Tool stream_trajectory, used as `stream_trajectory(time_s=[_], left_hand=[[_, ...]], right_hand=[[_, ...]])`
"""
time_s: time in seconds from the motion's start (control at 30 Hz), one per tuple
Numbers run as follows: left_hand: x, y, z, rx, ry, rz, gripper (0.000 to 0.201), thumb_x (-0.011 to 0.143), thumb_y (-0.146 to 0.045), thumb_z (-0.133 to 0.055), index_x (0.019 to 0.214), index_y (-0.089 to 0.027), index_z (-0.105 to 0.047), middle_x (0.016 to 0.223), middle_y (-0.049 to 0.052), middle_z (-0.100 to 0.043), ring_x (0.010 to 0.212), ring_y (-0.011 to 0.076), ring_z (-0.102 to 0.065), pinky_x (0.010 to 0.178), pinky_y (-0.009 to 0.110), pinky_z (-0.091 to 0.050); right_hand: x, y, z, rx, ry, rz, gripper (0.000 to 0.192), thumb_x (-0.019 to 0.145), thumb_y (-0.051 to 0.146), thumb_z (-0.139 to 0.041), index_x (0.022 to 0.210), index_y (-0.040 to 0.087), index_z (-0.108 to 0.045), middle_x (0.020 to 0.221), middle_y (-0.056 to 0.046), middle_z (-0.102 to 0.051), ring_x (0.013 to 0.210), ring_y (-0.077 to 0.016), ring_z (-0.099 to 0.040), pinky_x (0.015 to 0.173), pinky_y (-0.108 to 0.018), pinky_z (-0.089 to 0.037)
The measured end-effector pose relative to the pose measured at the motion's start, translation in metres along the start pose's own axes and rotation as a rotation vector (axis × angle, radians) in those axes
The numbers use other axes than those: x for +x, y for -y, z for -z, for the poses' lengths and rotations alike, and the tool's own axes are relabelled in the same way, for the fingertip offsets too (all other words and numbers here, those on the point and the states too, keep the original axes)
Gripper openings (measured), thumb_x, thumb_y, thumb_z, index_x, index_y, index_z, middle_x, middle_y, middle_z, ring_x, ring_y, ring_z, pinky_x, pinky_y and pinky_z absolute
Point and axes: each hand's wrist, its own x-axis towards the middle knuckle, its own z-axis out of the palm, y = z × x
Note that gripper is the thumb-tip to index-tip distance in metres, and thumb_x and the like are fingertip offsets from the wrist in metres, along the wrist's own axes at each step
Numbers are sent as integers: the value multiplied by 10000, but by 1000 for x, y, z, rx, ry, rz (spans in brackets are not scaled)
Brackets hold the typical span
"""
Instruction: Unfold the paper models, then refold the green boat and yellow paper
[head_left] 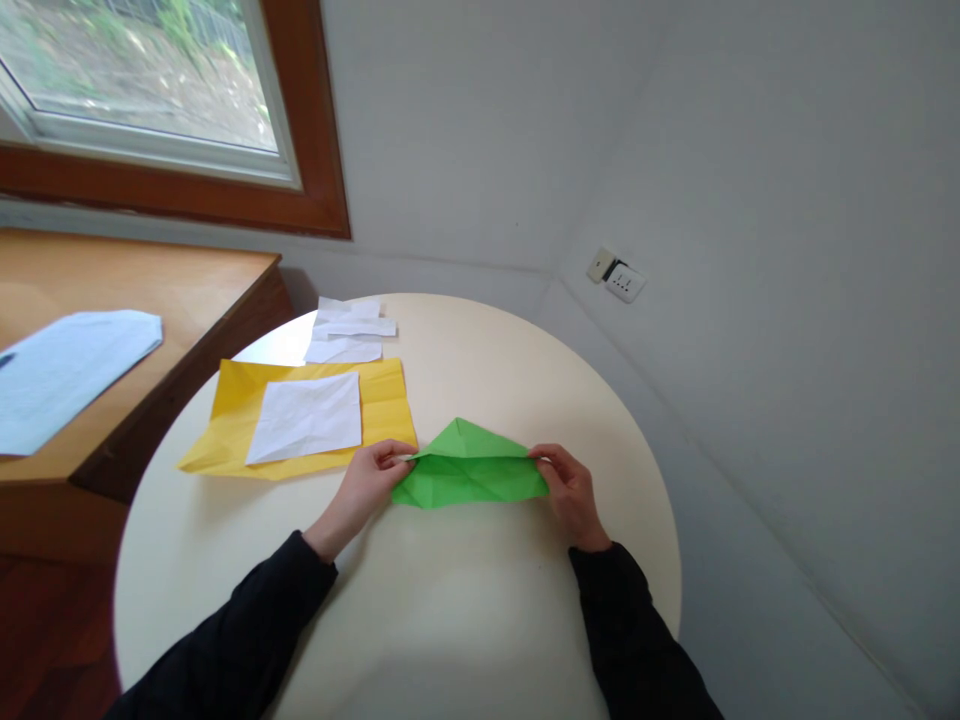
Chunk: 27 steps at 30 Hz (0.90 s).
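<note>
Left hand (365, 487) and right hand (568, 488) pinch opposite ends of the folded green paper (471, 468), fingers clamped on it. Keep tension even; align edges before creasing flat on the surface (450, 600).

Green paper (469, 468), yellow sheet (386, 400)

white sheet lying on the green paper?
No, the white sheet lies on the yellow paper; the green paper is apart, pinched by the left hand and right hand.
</note>
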Motion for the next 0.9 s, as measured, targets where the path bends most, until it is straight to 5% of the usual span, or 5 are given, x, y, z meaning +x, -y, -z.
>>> stream_trajectory(time_s=[0.5, 0.73, 0.9], left_hand=[[-5, -19, 7, -82, 89, 86, 306, 582, -290, -621, 804, -106, -722, 771, 96, -712, 722, 201, -618, 646, 282, -460], [-3, -18, 8, -111, 35, 91, 257, 573, -295, -623, 722, -111, -722, 682, 74, -695, 638, 173, -597, 607, 266, -454], [-1, -19, 9, -134, 26, 108, 267, 575, -266, -618, 761, -108, -724, 705, 70, -704, 618, 160, -590, 599, 258, -449]], right_hand=[[1, 6, 7, 40, 147, -32, 116, 771, 276, -531, 855, 215, -582, 782, -16, -617, 693, -157, -589, 551, -243, -466], [-6, 9, 8, -138, 216, 159, 154, 817, 220, -465, 739, 204, -597, 730, -18, -625, 664, -149, -578, 584, -252, -466], [-11, 18, 11, -199, 289, 243, 239, 862, 179, -402, 892, 210, -636, 861, -43, -671, 802, -171, -622, 705, -287, -493]])
